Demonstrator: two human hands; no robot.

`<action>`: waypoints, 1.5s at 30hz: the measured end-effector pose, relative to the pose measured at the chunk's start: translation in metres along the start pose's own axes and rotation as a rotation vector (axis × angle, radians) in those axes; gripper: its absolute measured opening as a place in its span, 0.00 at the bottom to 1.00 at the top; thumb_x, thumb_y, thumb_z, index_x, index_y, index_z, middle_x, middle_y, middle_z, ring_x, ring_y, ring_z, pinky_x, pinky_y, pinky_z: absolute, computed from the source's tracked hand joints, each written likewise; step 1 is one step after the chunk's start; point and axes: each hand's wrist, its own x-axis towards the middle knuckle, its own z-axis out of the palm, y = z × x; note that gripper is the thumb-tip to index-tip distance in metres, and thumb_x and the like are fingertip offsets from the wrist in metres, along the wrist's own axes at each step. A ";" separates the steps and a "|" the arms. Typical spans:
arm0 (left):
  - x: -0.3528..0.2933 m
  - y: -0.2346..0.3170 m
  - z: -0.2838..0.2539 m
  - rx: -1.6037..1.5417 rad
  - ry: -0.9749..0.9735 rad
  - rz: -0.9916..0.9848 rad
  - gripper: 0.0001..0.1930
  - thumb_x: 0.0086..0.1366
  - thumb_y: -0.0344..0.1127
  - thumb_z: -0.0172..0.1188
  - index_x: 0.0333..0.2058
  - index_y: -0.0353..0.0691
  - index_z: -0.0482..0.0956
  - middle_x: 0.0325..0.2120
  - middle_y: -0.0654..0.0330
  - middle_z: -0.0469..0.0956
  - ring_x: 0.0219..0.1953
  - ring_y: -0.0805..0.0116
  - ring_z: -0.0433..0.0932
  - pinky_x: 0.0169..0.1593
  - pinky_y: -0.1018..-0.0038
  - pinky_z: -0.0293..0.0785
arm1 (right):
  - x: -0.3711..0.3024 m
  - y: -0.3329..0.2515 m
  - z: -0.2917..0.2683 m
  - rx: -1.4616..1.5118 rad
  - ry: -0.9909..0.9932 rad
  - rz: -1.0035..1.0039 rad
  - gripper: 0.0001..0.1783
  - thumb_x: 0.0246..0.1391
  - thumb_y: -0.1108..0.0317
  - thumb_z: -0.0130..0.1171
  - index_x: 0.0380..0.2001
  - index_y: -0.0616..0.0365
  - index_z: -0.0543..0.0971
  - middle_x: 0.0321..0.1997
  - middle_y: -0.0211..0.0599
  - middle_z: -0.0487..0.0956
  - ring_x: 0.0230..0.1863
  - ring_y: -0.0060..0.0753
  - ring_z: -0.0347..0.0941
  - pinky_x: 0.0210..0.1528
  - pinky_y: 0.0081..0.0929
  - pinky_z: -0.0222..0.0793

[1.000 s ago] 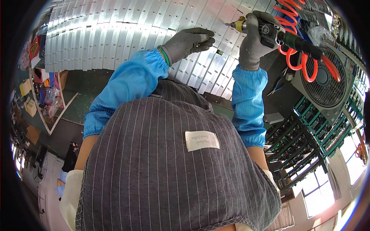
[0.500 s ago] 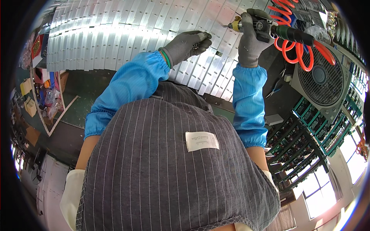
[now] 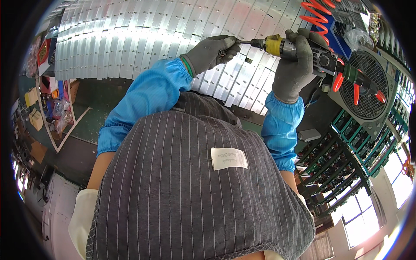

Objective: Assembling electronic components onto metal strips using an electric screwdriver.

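Note:
My right hand [image 3: 298,65], in a grey glove, is closed around an air screwdriver [image 3: 286,47] with a yellow band near its nose. The tool lies roughly level, its thin bit [image 3: 245,42] pointing left. At the bit's tip, the thumb and forefinger of my gloved left hand [image 3: 211,53] are pinched together. Small dark screws [image 3: 222,53] show in the curled fingers of that hand; how many is hidden. Below both hands spread rows of silvery metal strips [image 3: 130,39] with small holes, laid side by side.
A red coiled hose [image 3: 318,19] hangs at the upper right, near a blue bin [image 3: 337,37]. Beyond the tool stands a grey fan [image 3: 366,86]. Pliers [image 3: 310,99] lie on the dark surface at right. Green racks [image 3: 342,156] hold many dark parts. Boxes and bags [image 3: 60,112] sit at left.
My right hand has brought the screwdriver down and nearer me, its bit now meeting the left fingertips. The hose has swung with it. My left hand has hardly moved.

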 end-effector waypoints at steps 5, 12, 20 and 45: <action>-0.004 0.004 0.001 0.021 0.031 -0.108 0.16 0.67 0.39 0.49 0.44 0.31 0.73 0.35 0.57 0.77 0.36 0.74 0.76 0.42 0.81 0.77 | 0.009 0.016 0.001 -0.061 0.019 -0.018 0.13 0.45 0.78 0.56 0.37 0.66 0.71 0.33 0.42 0.76 0.35 0.35 0.77 0.42 0.31 0.74; -0.011 0.009 0.002 0.053 -0.016 -0.052 0.18 0.68 0.37 0.45 0.50 0.30 0.69 0.43 0.52 0.75 0.47 0.65 0.75 0.56 0.73 0.72 | 0.030 0.062 -0.001 -0.083 0.012 -0.170 0.11 0.42 0.80 0.58 0.34 0.66 0.74 0.32 0.42 0.77 0.34 0.33 0.76 0.40 0.28 0.74; -0.004 0.013 0.001 0.056 -0.017 -0.080 0.17 0.68 0.35 0.45 0.51 0.31 0.69 0.42 0.54 0.76 0.46 0.67 0.75 0.55 0.73 0.72 | 0.028 0.046 0.012 -0.098 -0.065 -0.127 0.12 0.41 0.81 0.60 0.33 0.65 0.75 0.33 0.37 0.77 0.32 0.27 0.75 0.37 0.23 0.73; 0.008 0.008 -0.029 -0.326 -0.038 -0.116 0.12 0.69 0.39 0.48 0.42 0.35 0.69 0.31 0.64 0.71 0.28 0.79 0.67 0.31 0.85 0.69 | -0.009 0.014 0.018 0.182 -0.105 0.106 0.14 0.41 0.82 0.57 0.36 0.62 0.73 0.32 0.34 0.76 0.33 0.23 0.75 0.36 0.25 0.74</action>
